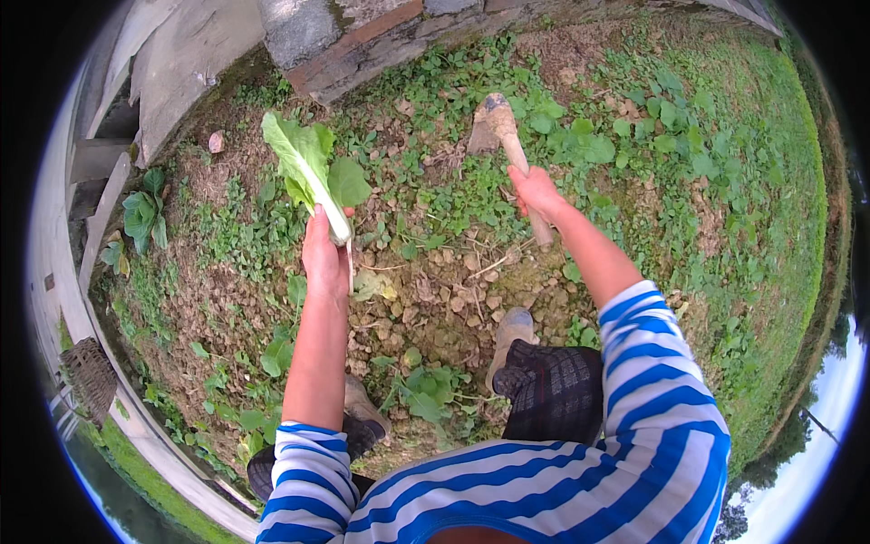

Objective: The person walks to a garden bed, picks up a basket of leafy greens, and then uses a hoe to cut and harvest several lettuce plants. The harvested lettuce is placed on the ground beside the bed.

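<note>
My left hand (326, 255) grips a leafy green vegetable (309, 166) by its thick white stalk, the leaves pointing away from me. A rounder dark green leaf (349, 182) shows beside it, and a thin pale strand hangs from the stalk's base. In my right hand (537, 194) is the wooden handle (516, 151) of a short hoe. Its metal blade (483, 138) is at the far end, above or against the weedy soil; I cannot tell whether it touches. Under both hands lies cloddy brown soil (435, 292) with low weeds.
Stone blocks and a brick-edged wall (360, 51) border the plot at the far side. A cabbage-like plant (141, 214) grows by the left concrete edge, where a woven basket (90, 381) stands. Broad-leaved plants (428, 394) grow between my feet. A pinkish stone (216, 141) lies at upper left.
</note>
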The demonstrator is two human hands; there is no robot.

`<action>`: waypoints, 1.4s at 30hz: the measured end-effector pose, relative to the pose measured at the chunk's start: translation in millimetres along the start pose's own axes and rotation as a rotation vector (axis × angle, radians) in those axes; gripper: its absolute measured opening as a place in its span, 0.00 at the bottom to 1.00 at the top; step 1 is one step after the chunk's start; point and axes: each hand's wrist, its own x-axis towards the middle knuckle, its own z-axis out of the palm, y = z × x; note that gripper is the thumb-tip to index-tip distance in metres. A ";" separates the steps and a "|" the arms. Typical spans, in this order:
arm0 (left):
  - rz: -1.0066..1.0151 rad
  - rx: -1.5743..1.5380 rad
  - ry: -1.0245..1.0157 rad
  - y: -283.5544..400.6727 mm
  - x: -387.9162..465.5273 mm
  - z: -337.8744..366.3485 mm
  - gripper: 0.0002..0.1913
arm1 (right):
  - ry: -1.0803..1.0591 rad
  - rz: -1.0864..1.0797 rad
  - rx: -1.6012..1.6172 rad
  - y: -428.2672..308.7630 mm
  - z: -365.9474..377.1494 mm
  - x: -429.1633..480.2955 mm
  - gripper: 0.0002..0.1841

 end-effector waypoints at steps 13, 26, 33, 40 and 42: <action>0.022 -0.059 -0.185 -44.1 45.5 49.2 0.22 | -0.164 -0.048 0.129 25.3 -21.6 -15.4 0.21; 0.155 0.037 -0.201 -45.2 42.4 90.1 0.23 | 0.108 -1.267 0.630 -71.6 -104.3 -61.4 0.16; 0.153 0.031 -0.332 -51.1 35.8 78.6 0.24 | -0.232 -0.245 0.044 -18.7 -28.6 63.9 0.22; 0.240 0.063 -0.228 -53.0 34.7 79.9 0.21 | -0.208 -0.205 0.163 -21.7 -40.5 29.6 0.21; 0.214 0.083 -0.185 -52.4 32.9 78.5 0.22 | -0.092 -0.332 0.224 39.9 -7.2 27.4 0.21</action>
